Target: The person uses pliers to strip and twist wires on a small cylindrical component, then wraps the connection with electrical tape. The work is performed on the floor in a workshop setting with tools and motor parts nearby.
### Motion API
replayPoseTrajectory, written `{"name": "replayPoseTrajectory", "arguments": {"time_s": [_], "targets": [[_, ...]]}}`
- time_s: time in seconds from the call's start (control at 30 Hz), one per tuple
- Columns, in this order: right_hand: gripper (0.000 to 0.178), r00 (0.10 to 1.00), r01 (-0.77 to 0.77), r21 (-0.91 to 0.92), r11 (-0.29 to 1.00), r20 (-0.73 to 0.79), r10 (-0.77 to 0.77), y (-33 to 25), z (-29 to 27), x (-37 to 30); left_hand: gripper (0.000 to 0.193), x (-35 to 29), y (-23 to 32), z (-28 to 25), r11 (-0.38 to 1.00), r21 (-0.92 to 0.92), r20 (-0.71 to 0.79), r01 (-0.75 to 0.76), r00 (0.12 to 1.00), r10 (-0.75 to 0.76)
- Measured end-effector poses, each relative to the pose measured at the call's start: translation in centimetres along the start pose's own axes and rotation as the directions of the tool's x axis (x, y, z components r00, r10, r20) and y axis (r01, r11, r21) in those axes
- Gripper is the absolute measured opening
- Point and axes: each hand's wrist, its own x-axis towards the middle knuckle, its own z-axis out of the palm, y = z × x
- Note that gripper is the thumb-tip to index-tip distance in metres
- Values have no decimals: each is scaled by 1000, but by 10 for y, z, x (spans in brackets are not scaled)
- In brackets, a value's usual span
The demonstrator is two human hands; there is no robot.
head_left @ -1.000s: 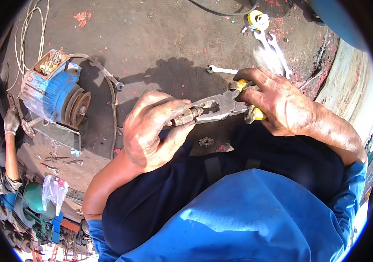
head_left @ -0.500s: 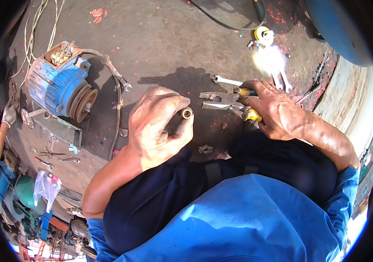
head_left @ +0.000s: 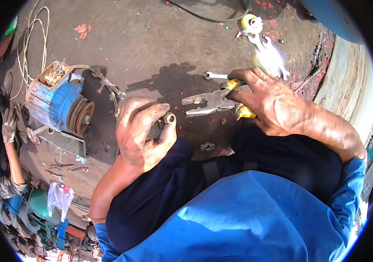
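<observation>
My left hand (head_left: 139, 133) is closed, pinching a small brass-coloured bushing (head_left: 170, 118) between thumb and fingertips, its round open end showing. In my right hand (head_left: 278, 105) is a pair of combination pliers (head_left: 215, 102) with yellow-and-black handles. Their jaws are spread and point left, a short gap from the bushing, with nothing between them. Both hands are above the dark floor, in front of my knees. A small star-shaped metal piece (head_left: 207, 146) lies on the floor below the pliers.
At left stands a blue electric motor (head_left: 57, 102) with a rusty pulley (head_left: 81, 117). Beside it is another person's gloved hand (head_left: 9, 125). Beyond my right hand lie an open-end wrench (head_left: 216, 75), more wrenches in glare and a yellow tape roll (head_left: 251, 24). A cable (head_left: 208, 19) curves at the top.
The pliers' jaws have opened wider and come slightly nearer the bushing. My left hand still pinches the bushing, now turned a little. The whole view has shifted.
</observation>
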Motion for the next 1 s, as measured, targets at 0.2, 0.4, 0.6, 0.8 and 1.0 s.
{"name": "replayPoseTrajectory", "arguments": {"time_s": [0.2,0.4,0.6,0.8,1.0], "targets": [[58,997,29,-28,999,-70,-31,-4,-4,2,41,-3,-3,2,999,-49,4,-15,1000,15],[47,993,50,-35,998,-107,-53,-4,-2,1,45,-1,-2,2,998,-58,2,-36,999,36],[27,997,-29,40,999,-66,31,2,5,0,43,-1,-3,4,989,-144,9,-21,1000,23],[30,982,-167,-70,984,79,172,39,31,3,40,-2,-4,4,977,-214,37,-5,999,13],[38,938,-289,-195,937,139,318,84,115,-21,37,1,-4,9,964,-257,77,68,996,-49]]}}
